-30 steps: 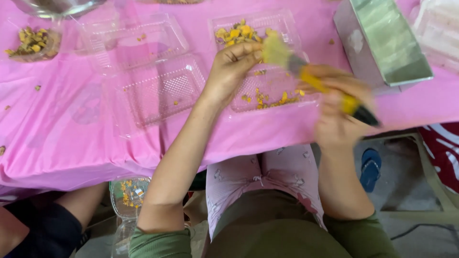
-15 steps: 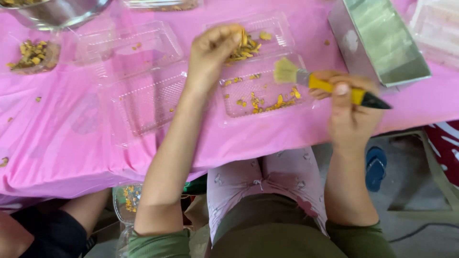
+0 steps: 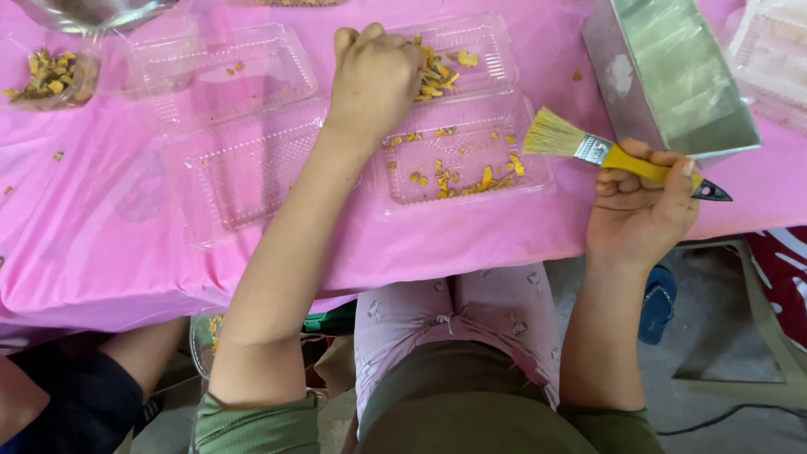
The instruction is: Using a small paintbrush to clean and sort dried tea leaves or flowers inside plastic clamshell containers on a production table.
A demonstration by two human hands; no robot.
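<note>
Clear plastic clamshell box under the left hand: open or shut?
Open. The clear plastic clamshell box lies spread flat, yellow pieces in both halves; left hand reaches inside.

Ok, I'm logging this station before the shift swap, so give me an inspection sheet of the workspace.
Surface: pink tablecloth, scattered yellow crumbs.
Job's things: open clear clamshell tray holding yellow pieces; yellow-handled brush.
Clutter: empty clamshell tray, small cup of yellow pieces, metal bowl, metal tin.
Hands: left hand fisted over the tray's far half; right hand grips the brush.
Cables: dark cable on the floor.
Surroundings: another person's arm, lower left.
</note>
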